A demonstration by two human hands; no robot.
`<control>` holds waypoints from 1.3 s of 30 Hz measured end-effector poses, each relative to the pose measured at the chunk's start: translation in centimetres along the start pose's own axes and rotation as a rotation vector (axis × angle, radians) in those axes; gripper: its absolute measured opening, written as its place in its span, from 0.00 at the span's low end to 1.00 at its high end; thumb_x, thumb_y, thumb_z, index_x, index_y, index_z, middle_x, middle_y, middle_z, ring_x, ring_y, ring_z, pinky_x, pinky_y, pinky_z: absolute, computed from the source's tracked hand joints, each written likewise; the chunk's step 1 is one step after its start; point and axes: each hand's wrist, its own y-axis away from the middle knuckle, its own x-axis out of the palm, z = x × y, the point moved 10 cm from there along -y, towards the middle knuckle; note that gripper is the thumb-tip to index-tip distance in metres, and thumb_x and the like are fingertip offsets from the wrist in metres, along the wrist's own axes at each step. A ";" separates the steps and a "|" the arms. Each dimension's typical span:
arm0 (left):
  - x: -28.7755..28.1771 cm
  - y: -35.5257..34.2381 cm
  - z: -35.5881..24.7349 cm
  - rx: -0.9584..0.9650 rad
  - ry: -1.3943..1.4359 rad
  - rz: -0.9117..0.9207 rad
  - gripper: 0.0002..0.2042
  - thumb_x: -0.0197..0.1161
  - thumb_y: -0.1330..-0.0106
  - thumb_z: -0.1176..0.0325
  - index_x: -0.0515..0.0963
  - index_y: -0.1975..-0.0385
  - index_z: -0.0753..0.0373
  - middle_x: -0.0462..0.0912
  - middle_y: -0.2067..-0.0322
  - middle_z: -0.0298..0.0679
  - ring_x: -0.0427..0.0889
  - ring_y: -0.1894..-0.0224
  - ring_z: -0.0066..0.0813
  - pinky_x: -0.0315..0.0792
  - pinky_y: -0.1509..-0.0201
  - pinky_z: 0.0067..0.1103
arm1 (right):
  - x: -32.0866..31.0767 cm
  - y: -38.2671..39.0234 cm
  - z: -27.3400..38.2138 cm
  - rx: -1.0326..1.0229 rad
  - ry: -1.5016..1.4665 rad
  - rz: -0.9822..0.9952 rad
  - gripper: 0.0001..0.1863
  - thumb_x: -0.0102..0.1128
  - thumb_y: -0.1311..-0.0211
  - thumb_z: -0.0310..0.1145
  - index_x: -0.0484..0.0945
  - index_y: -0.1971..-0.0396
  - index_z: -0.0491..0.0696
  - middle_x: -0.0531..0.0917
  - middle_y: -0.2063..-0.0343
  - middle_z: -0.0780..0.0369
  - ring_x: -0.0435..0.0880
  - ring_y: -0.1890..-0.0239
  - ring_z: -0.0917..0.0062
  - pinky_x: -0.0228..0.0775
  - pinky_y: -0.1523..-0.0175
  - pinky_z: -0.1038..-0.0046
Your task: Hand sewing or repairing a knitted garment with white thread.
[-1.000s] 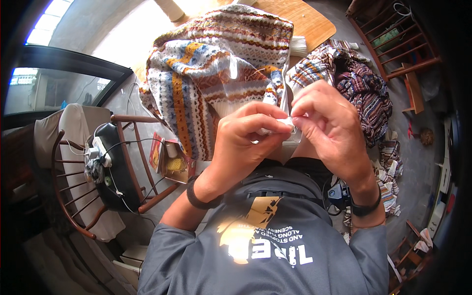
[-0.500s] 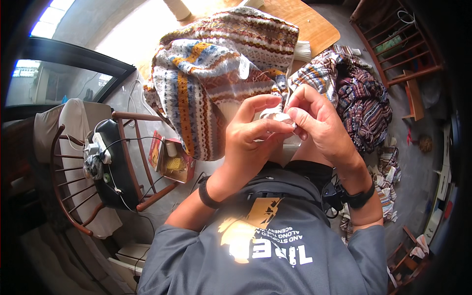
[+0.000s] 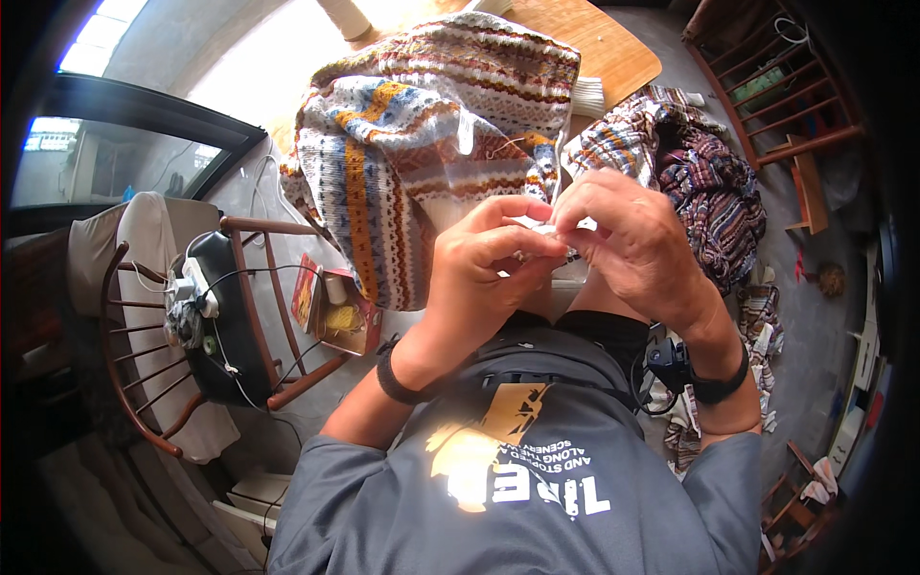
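Observation:
My left hand (image 3: 470, 268) is closed in a pinch on a small white knit edge (image 3: 541, 230), close in front of my lap. Against it, my right hand (image 3: 637, 240) is closed too, its thumb and fingers at the other end of that edge. The fingers hide most of the white piece. Just beyond, a patterned knitted sweater (image 3: 450, 105) in white, blue, orange and brown drapes over the table edge. A white label (image 3: 467, 132) lies on it. Whether the pinched edge joins this sweater is hidden.
The wooden table (image 3: 618, 53) holds a cone (image 3: 345, 17) at its far side. More striped knitwear (image 3: 709, 201) is heaped to the right, with scraps on the floor. At left stand a chair (image 3: 225, 326) with cables and an open box (image 3: 350, 321) holding yellow yarn.
My right hand has rolled over so its back shows more, and its fingertips have shifted slightly left along the white edge. My left hand has moved a little left, still pinching.

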 end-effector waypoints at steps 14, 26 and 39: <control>-0.3 0.2 -0.1 0.013 -0.027 0.003 0.09 0.74 0.42 0.80 0.89 0.64 0.59 0.84 0.51 0.40 0.87 0.62 0.23 0.80 0.65 0.19 | 1.3 0.0 -1.9 0.244 -0.255 0.019 0.06 0.62 0.40 0.18 0.75 0.65 0.42 0.77 0.71 0.62 0.79 0.71 0.76 0.71 0.63 0.76; -0.3 0.3 -0.7 0.041 -0.036 -0.027 0.08 0.74 0.42 0.81 0.88 0.64 0.61 0.84 0.54 0.40 0.87 0.62 0.23 0.81 0.64 0.18 | 2.0 0.1 -2.6 0.425 -0.404 0.071 0.03 0.61 0.34 0.21 0.76 0.65 0.43 0.77 0.71 0.67 0.77 0.66 0.86 0.71 0.60 0.80; -0.5 0.7 1.1 -0.166 0.205 0.011 0.07 0.71 0.41 0.83 0.88 0.65 0.65 0.89 0.62 0.38 0.86 0.61 0.21 0.79 0.56 0.18 | -0.7 -1.2 -1.4 0.142 -0.225 -0.086 0.05 0.67 0.40 0.20 0.79 0.67 0.44 0.76 0.69 0.66 0.74 0.67 0.83 0.67 0.62 0.79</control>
